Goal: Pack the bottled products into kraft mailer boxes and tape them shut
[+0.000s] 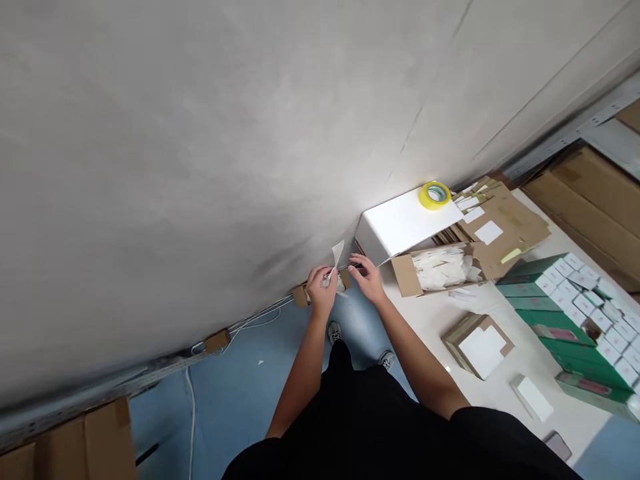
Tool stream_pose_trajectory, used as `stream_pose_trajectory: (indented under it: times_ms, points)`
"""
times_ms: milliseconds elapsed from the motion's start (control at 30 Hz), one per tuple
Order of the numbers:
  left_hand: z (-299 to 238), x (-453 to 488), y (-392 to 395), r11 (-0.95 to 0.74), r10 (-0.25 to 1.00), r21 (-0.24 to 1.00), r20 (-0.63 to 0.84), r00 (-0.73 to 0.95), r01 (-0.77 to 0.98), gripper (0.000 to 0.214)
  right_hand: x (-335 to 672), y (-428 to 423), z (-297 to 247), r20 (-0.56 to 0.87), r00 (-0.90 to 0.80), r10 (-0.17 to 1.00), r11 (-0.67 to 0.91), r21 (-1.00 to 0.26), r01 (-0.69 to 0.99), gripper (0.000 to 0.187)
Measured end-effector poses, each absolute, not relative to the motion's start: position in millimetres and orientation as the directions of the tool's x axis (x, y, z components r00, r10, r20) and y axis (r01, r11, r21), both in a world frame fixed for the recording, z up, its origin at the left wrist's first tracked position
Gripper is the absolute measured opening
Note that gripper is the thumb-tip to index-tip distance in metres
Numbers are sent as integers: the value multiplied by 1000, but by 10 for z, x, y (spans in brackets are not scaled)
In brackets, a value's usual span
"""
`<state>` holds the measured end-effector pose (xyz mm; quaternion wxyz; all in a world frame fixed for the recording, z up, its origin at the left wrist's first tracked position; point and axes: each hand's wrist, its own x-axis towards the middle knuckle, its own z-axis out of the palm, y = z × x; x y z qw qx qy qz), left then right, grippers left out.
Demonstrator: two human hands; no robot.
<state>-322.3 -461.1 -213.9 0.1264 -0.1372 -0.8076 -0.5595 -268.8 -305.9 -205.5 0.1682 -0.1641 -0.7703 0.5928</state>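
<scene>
My left hand is closed on a thin white strip of paper, which sticks up above the fingers with a slight twist. Just to its right, my right hand has its fingers apart and nothing visible in them. Below and behind both hands, an open cardboard box with white scraps sits on the floor by the wall, partly hidden by the left hand. To the right of the right hand, an open carton full of white paper pieces stands on the table.
On the white table are a white box with a yellow tape roll on top, flattened cardboard, a stack of cards, green boxes and a phone. White cables run across the blue floor.
</scene>
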Motion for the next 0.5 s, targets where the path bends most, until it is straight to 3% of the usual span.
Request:
stream_pose_trajectory:
  times_ms: [233, 500]
  points:
    - [-1969, -2851, -3960, 290, 267, 771, 504, -821, 567, 10, -2213, -2735, -1645, 53, -847, 528, 157, -987, 36, 35]
    - [-1705, -2041, -3071, 148, 507, 792, 454, -733, 593, 16, -1386, -2047, -1589, -62, -572, 818, -47, -998, 42, 26]
